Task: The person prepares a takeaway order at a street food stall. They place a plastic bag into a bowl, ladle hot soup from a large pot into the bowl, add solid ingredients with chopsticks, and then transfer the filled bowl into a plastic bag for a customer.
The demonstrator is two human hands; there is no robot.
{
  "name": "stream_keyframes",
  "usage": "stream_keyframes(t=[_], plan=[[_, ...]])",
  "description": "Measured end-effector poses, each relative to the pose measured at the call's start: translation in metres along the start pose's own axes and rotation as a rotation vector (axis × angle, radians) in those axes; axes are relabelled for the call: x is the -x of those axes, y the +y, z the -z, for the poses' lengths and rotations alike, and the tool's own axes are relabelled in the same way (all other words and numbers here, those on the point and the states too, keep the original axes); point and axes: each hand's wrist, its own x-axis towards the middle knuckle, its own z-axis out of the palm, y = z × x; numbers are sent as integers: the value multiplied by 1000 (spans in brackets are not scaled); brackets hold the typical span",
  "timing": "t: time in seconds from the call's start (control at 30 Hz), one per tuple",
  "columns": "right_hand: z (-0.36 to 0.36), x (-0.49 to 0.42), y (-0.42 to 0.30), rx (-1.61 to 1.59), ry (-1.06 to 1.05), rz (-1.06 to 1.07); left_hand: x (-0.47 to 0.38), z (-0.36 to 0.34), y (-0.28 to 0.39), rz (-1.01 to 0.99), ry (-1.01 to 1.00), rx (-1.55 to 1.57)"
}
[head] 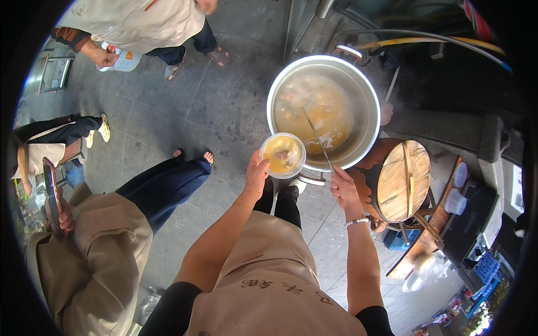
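My left hand [257, 176] grips a round clear plastic tub [284, 171] by its side, just over the near left rim of a large metal stockpot [368, 138]. Yellowish broth with pale pieces fills much of the tub. My right hand [345, 187] holds the thin metal handle of a ladle [317, 133] above the pot's near edge. The ladle's bowl is down in the steaming, cloudy yellow soup [336, 113], largely covered by it. Lighter chunks show at the far left of the soup.
A brown earthenware jar [364, 176] with a wooden lid [404, 180] stands right of the pot. White plastic tubs [455, 201] rest on a wooden board [424, 248] farther right. At left, a person holds a phone [51, 189]; another, upper left, carries a white bucket [126, 61].
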Motion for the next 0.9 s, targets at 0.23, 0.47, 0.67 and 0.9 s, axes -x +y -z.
stream_keyframes(t=[0.23,0.47,0.67,0.9], plan=[[11,0,1,-20,-40,0,-2,-1,-2,1,-12,33],[20,-7,11,327,-2,252,-1,-2,-1,15,21,-1],[13,32,0,1319,467,505,-3,0,-2,28,13,-15],[20,54,-24,1542,653,399,-2,-2,-1,19,22,-29]])
